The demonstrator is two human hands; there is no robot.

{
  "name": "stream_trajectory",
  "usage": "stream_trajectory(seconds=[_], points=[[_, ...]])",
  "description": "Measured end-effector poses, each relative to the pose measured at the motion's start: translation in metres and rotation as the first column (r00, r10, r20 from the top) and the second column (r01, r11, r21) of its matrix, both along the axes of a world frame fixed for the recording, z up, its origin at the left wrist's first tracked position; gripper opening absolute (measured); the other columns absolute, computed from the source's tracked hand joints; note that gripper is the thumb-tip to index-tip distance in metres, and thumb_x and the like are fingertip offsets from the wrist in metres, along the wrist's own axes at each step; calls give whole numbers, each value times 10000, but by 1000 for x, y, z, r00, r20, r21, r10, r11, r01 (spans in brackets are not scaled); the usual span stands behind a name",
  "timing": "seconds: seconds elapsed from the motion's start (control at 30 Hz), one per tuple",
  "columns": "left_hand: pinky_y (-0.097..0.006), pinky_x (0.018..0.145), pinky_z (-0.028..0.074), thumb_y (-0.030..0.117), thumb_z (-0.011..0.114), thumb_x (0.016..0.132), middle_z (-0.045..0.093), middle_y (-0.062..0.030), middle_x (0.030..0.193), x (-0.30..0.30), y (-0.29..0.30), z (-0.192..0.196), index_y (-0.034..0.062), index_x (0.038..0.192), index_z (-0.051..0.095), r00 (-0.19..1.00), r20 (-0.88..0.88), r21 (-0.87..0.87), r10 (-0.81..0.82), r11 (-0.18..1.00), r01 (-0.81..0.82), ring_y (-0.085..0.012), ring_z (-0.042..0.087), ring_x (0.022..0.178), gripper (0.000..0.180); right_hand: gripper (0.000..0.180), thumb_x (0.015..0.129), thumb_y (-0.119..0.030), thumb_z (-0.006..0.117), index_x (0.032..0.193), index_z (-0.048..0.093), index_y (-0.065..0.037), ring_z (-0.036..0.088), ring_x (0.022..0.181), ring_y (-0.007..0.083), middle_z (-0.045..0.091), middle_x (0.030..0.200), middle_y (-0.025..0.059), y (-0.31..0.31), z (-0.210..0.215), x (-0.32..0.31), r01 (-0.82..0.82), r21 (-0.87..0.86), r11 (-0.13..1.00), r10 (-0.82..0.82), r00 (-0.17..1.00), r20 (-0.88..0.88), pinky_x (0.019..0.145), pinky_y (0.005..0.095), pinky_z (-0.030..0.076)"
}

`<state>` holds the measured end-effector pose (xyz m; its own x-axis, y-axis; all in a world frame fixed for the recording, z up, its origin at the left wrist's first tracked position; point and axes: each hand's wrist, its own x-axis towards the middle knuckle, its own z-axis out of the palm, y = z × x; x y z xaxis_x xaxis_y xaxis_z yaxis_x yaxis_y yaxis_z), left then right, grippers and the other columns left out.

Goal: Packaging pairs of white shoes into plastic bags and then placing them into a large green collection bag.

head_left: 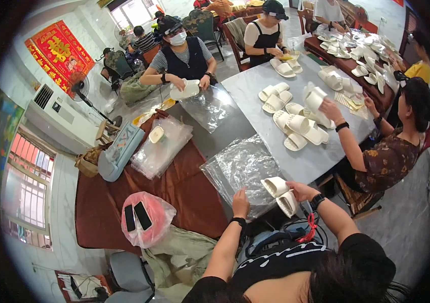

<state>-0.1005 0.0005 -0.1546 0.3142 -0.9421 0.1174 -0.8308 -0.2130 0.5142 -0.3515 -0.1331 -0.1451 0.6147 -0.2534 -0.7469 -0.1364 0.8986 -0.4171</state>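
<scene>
My right hand [303,192] grips a pair of white slippers [286,203] by their near side, at the corner of the grey table. The two slippers sit close together, tilted, with their straps showing. Left of them, my left hand [241,204] has its fingers pinched together at the near edge of a clear plastic bag [240,169]. That bag lies flat and wrinkled over the table edge, beyond both hands. Several more white slippers [300,126] lie in pairs on the grey table.
A brown-covered table [104,217] at left bears a stack of clear bags [162,151], a light blue case [119,154] and a pink bundle [162,209] with two phones. Co-workers handle slippers across the table and at right. A red cord [310,227] hangs near my right forearm.
</scene>
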Motion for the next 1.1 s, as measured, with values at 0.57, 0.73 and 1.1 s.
stream_trajectory(seconds=[0.57,0.73,1.1], points=[[-392,784,400,188,493,845,519,-140,985,-5,-15,10,-9,1100,536,985,-76,-97,155,982,-162,-309,488,904,325,364,828,-340,535,987,527,-12,598,710,214,603,839,125,-1,14,28,-185,-92,979,156,953,-258,653,341,492],[-388,760,404,196,512,839,531,-130,960,-13,-14,14,43,1045,583,985,87,-192,149,973,-130,-295,499,864,266,342,839,-318,522,971,518,-3,596,701,227,604,828,128,-4,-13,36,-264,-69,962,234,929,-287,649,348,492],[-383,723,428,175,533,829,527,-124,987,-33,-17,44,130,1059,596,970,239,-298,-33,949,105,-290,509,864,243,242,877,-258,421,684,372,-121,261,402,52,248,535,-59,-17,-20,37,221,86,972,-202,961,-190,332,165,286]])
